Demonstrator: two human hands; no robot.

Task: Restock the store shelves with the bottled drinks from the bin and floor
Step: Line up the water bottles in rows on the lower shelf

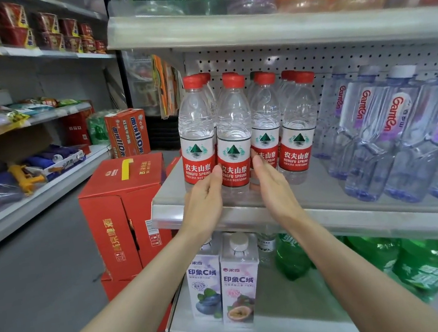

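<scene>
Clasping the clear plastic water bottle (233,136) with its red cap and red label, my left hand (204,195) takes its nine o'clock side and my right hand (274,186) its three o'clock side. Each grip is pressed onto it, thumb on the label front, fingers slipped into the gap beside it, tips hidden. It stands upright at the front of the grey metal shelf (165,200), heading its row; its base seems to rest there.

I judge this to be the setting-down step, with the bottle nearly seated. Next, both grips need to loosen and draw straight back toward six o'clock without tugging the label, then go for more stock; none shows here.

Room is tight. Matching red-capped bottles (197,140) crowd in at nine and three o'clock, just beside or touching. The shelf's raised front lip lies at six. The upper shelf edge (221,26) hangs at twelve, above the caps. Pale violet-lettered bottles (375,134) fill farther three o'clock. Red cardboard cartons (123,206) stand on the floor at eight o'clock, near the shelf end. Six o'clock is my open way out.
</scene>
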